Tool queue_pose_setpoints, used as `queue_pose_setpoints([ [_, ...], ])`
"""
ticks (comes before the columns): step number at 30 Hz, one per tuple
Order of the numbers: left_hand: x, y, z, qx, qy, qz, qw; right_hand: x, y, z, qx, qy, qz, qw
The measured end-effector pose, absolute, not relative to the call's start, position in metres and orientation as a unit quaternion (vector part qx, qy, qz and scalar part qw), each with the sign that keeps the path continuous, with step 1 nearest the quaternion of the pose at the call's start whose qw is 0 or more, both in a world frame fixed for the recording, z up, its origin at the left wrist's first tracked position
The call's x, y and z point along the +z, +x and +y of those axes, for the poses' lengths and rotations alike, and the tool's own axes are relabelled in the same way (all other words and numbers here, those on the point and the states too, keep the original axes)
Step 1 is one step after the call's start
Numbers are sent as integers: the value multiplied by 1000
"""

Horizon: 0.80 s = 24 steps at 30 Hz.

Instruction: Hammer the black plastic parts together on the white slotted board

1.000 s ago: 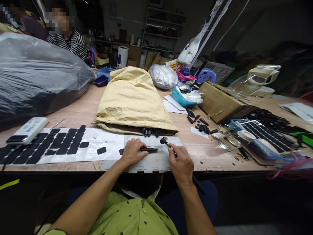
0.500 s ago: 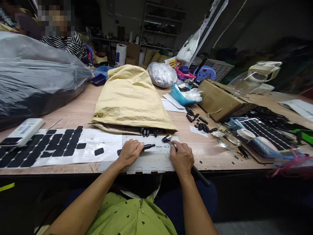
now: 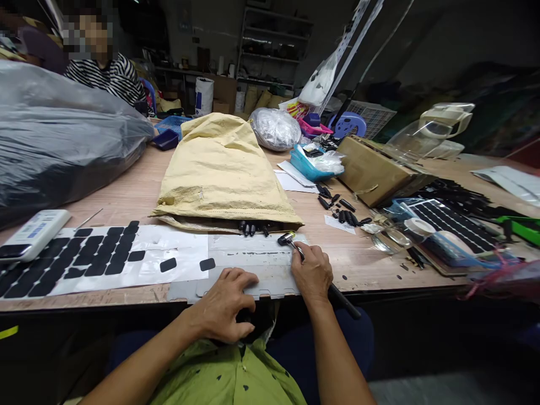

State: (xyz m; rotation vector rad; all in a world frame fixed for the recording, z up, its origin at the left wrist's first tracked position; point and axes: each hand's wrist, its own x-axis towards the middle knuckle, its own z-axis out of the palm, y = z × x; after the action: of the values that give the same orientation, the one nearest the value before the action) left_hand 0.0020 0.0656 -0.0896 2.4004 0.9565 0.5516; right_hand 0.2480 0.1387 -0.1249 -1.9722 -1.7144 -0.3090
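Right hand [image 3: 312,274] has got a hammer [image 3: 286,238] gripped, and the left hand [image 3: 230,306] is kinda splayed by the counter [image 3: 358,267] edge.

On my feed the hammer [image 3: 286,239] shows a bright metal neck [image 3: 296,248] and a smooth black handle [image 3: 343,301], while the grey sheet [image 3: 274,274] looks like scuffed plastic. I make out smooth, pale wood grain on the desk [image 3: 113,194], matt, papery creases on the tan sack [image 3: 223,169], glossy thin plastic on the grey bag [image 3: 63,129], and a sheen on the white strip [image 3: 185,247].
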Motion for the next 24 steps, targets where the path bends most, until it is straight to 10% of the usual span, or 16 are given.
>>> queue_pose_setpoints([
  [10,-35,35,108,376,679,458,433,-124,248,139,-108,-726,-631,251],
  [24,-74,27,201,238,577,761,178,-125,248,140,-97,-728,-625,264],
])
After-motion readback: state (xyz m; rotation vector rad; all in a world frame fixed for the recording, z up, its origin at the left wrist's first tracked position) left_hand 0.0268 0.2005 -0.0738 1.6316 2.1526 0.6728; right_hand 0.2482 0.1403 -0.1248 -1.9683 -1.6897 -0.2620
